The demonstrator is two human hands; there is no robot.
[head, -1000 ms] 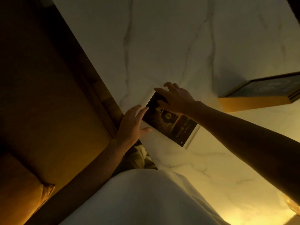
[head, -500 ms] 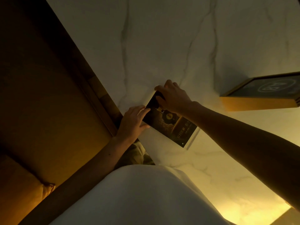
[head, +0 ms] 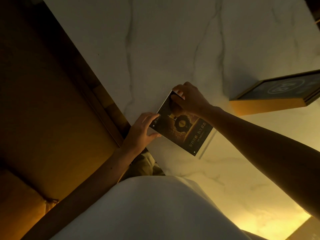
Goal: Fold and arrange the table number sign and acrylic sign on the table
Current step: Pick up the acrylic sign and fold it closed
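Observation:
The acrylic sign [head: 187, 134], a clear plate with a dark printed card showing a round bottle and pale lettering, lies tilted near the left edge of the white marble table [head: 173, 40]. My right hand [head: 190, 99] pinches its far corner, thumb on the face and fingers over the top edge. My left hand [head: 143, 130] holds the sign's near-left corner, fingertips on the face and thumb under the edge. The table number sign [head: 277, 94], a dark panel with a circled number and a yellow edge, stands at the right, apart from both hands.
A dark wooden strip [head: 97, 94] runs along the table's left edge, with a brown surface beyond it. My white-clad torso [head: 147, 210] fills the bottom middle. Bare marble stretches behind and in front of the signs.
My right hand has shifted from lying flat on the acrylic sign to pinching its far corner. The sign's far end has come up a little. My left hand stays at the near-left corner.

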